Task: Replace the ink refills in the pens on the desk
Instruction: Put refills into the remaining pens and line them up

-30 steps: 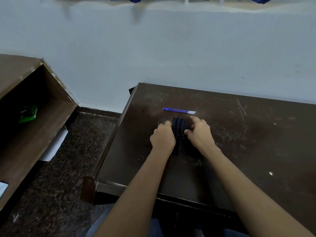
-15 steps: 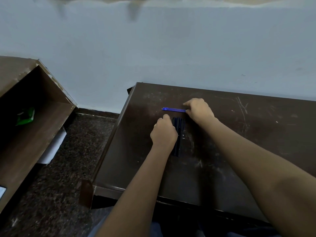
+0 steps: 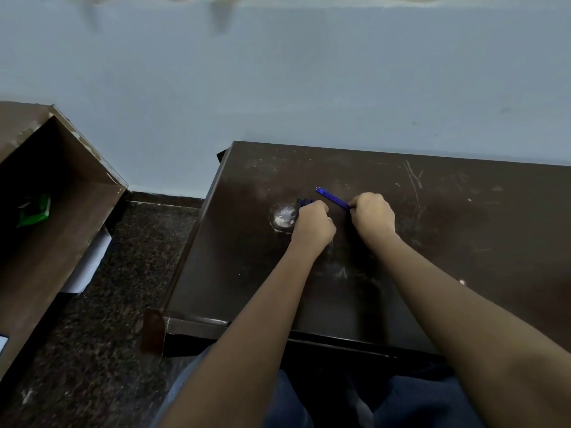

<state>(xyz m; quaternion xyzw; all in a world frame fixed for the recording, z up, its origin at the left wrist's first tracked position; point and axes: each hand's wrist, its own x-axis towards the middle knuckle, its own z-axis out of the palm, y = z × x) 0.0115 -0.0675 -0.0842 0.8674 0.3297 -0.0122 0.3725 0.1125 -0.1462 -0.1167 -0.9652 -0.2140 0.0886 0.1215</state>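
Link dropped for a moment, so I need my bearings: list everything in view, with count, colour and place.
Desk: one, dark brown, scratched, against the wall.
Refills: a few, exact count unclear, blue, held in the right hand, tips pointing up-left.
Pens: a dark bundle, count unclear, in the left hand.
White smudge: one, on the desk left of the hands.
Cabinet: one, brown, open, far left.
Green item: one, inside the cabinet.
Floor: dark speckled.
Left hand: closed on pens.
Right hand: closed on refills.

Both forearms bare to the bottom edge of view, no sleeves, no watch or rings visible on left hand (image 3: 312, 225) or right hand (image 3: 372, 214). Legs in dark blue trousers (image 3: 411, 400), probably denim, seen below the near edge.
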